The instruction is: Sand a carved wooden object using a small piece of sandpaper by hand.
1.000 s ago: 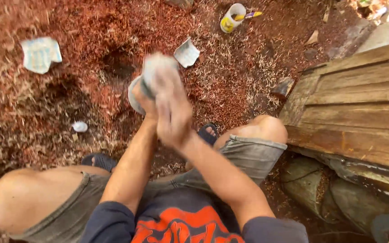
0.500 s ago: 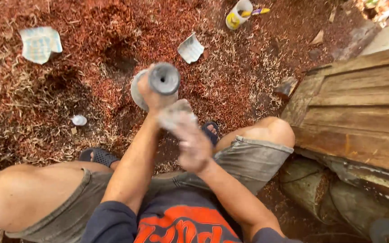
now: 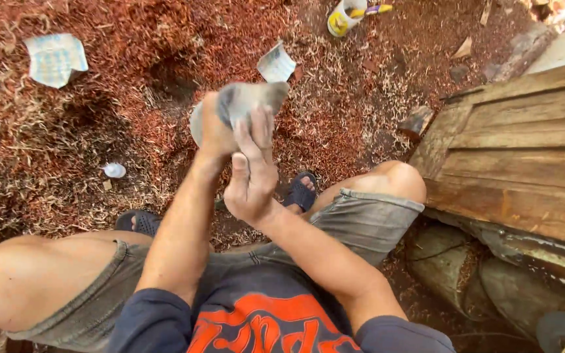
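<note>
Reddish wood shavings point(image 3: 67, 117) cover the ground in the head view, strewn with pale crumpled sandpaper sheets point(image 3: 55, 59), a small white cap point(image 3: 114, 170) and a white-and-yellow plastic cup point(image 3: 342, 18); weathered wooden planks point(image 3: 524, 163) lie at the right. A grey turned wooden piece with a round base point(image 3: 212, 114) is held up above the knees, clenched in the left hand point(image 3: 216, 134). A grey sheet of abrasive paper point(image 3: 253, 97) is pressed over its upper end by the right hand point(image 3: 253, 180), its fingers point(image 3: 261, 131) closed on the sheet. Even sanding would likely be served by a firm left grip, steady turning and light pressure.
</note>
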